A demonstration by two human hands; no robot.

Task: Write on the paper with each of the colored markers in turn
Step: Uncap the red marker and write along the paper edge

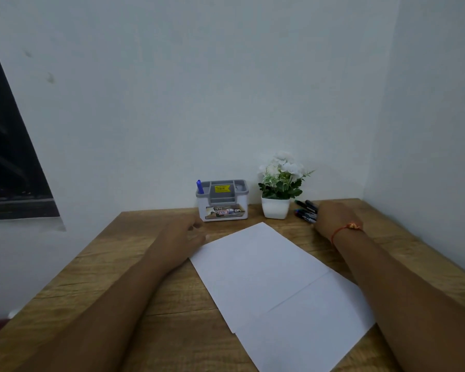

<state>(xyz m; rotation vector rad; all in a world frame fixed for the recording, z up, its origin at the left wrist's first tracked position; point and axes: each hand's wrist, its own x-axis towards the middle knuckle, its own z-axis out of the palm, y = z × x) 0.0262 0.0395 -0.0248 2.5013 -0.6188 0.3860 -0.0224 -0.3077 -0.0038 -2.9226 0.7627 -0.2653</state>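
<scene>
Roughly: the markers [305,211] lie in a loose bunch flat on the tabletop [134,291], just right of the white flower pot [275,208], coloured ends toward the pot. Barrels are dark. Red, blue and what may be green and black tips show. The count is unclear, since the right hand covers the other ends.

Judged handling: light, rigid plastic sticks, smooth and round, so likely to roll or scatter if nudged. Best hold is a pinch mid-barrel on one marker, lifting it clear of its neighbours. The cap should need a firm pull, probably from the other hand.

Right hand [333,220] rests over the bunch, right of the pot, back of the hand up. Its fingers are hidden, so I cannot tell whether they pinch a marker or only touch the bunch. Red thread bracelet [346,227] at the wrist.

Paper [255,264]: white, unmarked, lying skewed in front of the pot. A second sheet seems to overlap its near end. Thin and limp, and likely to slide on the wood, so it wants steadying while written on.

Left hand [184,232] lies in front and left of the pot, by the paper's far-left edge. Fingers are loosely curled and hold nothing. Contact with the sheet is unclear.

Left of the pot: grey-and-white organiser [222,202], one blue pen [200,187] upright in its left compartment. Behind the pot: plain wall.
</scene>
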